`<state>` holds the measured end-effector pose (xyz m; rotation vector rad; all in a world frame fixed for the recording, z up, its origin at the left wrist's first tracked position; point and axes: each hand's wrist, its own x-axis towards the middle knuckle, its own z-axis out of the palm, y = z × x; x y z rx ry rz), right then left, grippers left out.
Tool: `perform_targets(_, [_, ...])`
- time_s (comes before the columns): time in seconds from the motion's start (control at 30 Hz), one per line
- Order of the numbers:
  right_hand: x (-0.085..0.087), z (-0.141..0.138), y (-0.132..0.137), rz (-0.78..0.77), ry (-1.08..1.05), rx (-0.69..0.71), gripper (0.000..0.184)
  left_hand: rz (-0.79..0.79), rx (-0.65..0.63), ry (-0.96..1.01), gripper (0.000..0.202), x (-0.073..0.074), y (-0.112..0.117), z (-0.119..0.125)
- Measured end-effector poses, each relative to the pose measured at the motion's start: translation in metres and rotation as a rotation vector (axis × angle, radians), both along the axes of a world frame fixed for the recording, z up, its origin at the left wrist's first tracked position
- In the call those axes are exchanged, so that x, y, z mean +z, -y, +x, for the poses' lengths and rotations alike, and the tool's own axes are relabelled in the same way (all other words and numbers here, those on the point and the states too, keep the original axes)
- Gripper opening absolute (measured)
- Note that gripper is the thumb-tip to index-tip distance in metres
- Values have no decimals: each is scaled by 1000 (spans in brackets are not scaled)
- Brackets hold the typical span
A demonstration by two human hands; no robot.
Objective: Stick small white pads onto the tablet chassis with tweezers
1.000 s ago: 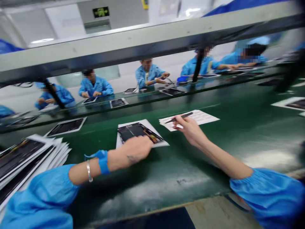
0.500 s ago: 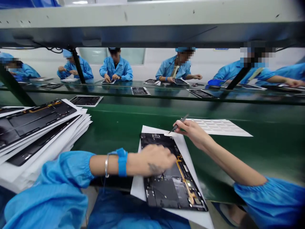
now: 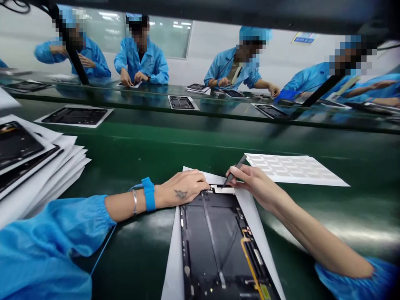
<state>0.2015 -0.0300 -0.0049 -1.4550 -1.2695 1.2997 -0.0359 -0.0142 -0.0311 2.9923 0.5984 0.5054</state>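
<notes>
Tweezers (image 3: pixel 238 166) are pinched in the right hand (image 3: pixel 256 183), their tip at the white strip (image 3: pixel 226 190) on the far end of the device (image 3: pixel 220 227), whose long axis runs near to far on the counter (image 3: pixel 140 246). The left hand (image 3: pixel 183 188), half-curled, covers the far-left corner, its grip unclear.

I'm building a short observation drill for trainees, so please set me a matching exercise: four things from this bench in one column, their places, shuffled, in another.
Things
1. Dark slim tool
2. Blue wristband
3. White sheet with rows of pale pieces
4. Black flat device

Places
A. Flat on the green bench, beyond the right hand
B. On white paper, with the left hand at its far left corner
C. Held in the right hand
D. Around the left wrist

Pairs: 1-C, 2-D, 3-A, 4-B
</notes>
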Motion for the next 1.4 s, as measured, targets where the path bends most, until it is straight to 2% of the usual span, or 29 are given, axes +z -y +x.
perform_targets(0.6, [1,0,-8,-48,53,20,58,-11,-9,-6,25,4,1,0])
perform_targets(1.4, [1,1,-8,-23,59,35,59,-30,-10,-10,28,6,1,1])
